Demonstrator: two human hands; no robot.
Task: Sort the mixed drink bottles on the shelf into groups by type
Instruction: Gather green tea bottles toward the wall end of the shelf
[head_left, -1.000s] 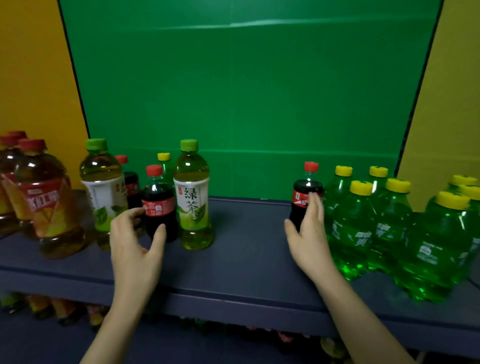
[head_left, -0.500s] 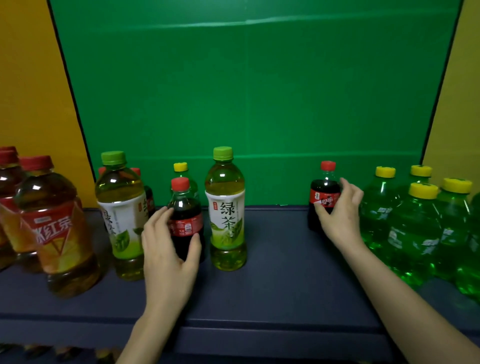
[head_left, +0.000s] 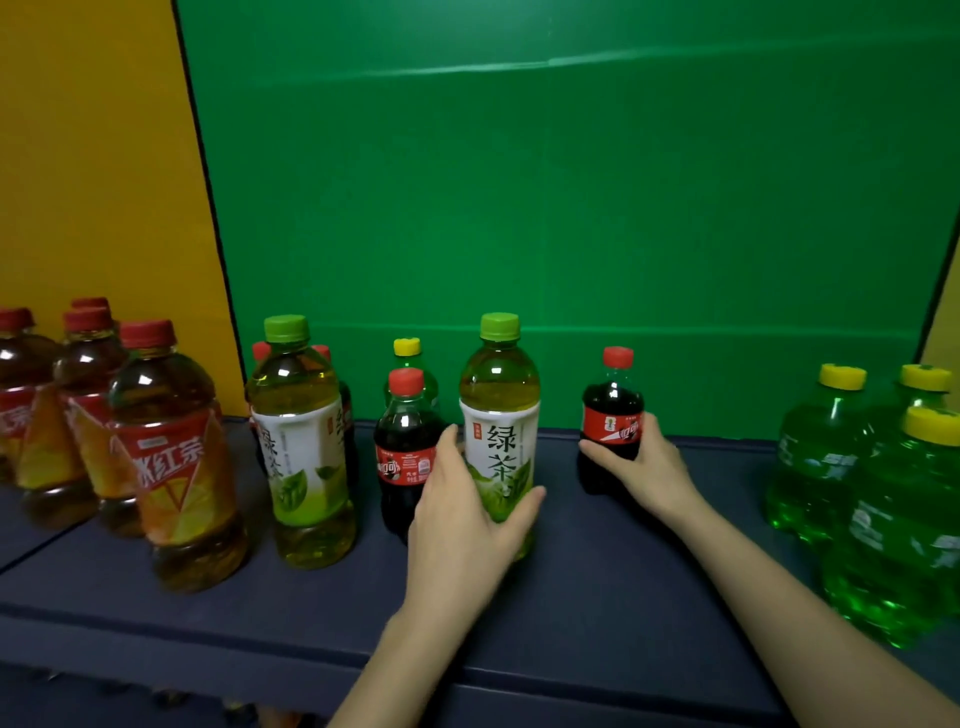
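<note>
On the dark blue shelf (head_left: 597, 582), my left hand (head_left: 462, 525) wraps the lower part of a green tea bottle (head_left: 500, 410) with a green cap. My right hand (head_left: 644, 467) grips a small cola bottle (head_left: 613, 410) with a red cap, standing apart in the middle. Another cola bottle (head_left: 402, 441) stands just left of my left hand, with a yellow-capped green soda bottle (head_left: 408, 358) behind it. A second green tea bottle (head_left: 298, 441) stands further left, hiding more red-capped cola bottles behind it.
Several red-capped iced tea bottles (head_left: 171, 457) crowd the far left of the shelf. Several yellow-capped green soda bottles (head_left: 883, 499) stand grouped at the right edge. A green back panel (head_left: 571, 208) closes the shelf, with yellow side walls (head_left: 93, 156).
My left hand moved right from the cola bottle and closed around the green tea bottle. My right hand drew the lone cola bottle leftward, away from the green sodas. The view shifted left.
</note>
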